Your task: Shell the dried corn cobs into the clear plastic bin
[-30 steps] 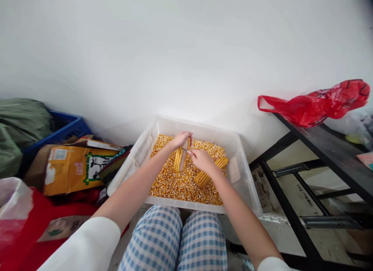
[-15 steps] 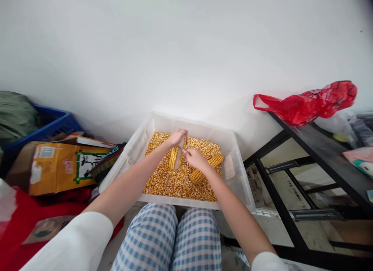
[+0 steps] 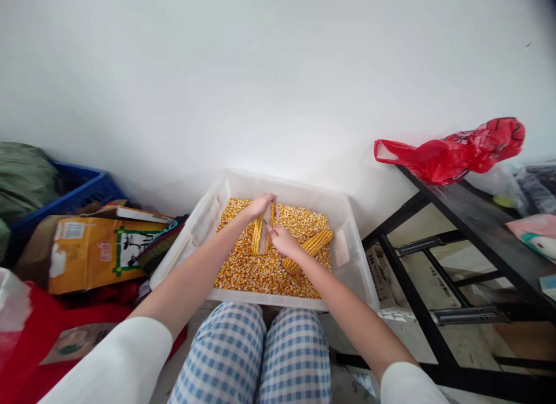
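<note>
My left hand (image 3: 262, 205) is closed around the far end of a partly stripped corn cob (image 3: 256, 237), which is tilted over the loose kernels (image 3: 252, 276). Yellow rows still line the cob's left side, while a pale bare strip runs along it. In my closed right hand (image 3: 284, 242) is a thin, dark, metal-looking tool (image 3: 266, 223), its tip against the cob; the handle is hidden in the fingers. Beside and partly under my right wrist lie yellow corn cobs (image 3: 320, 240) on the kernels. A translucent plastic bin (image 3: 354, 265) holds all of this.
A black metal frame table (image 3: 486, 230) with a red plastic bag (image 3: 456, 152) stands at right. To the left are an orange cardboard box (image 3: 84, 256), a blue crate (image 3: 93, 184) and a red bag (image 3: 35, 323). Behind the bin rises a white wall (image 3: 278, 80).
My right hand and the tool have shifted slightly left and nearer me along the cob. The left hand keeps its hold, moving slightly left. The camera view has shifted a little.
</note>
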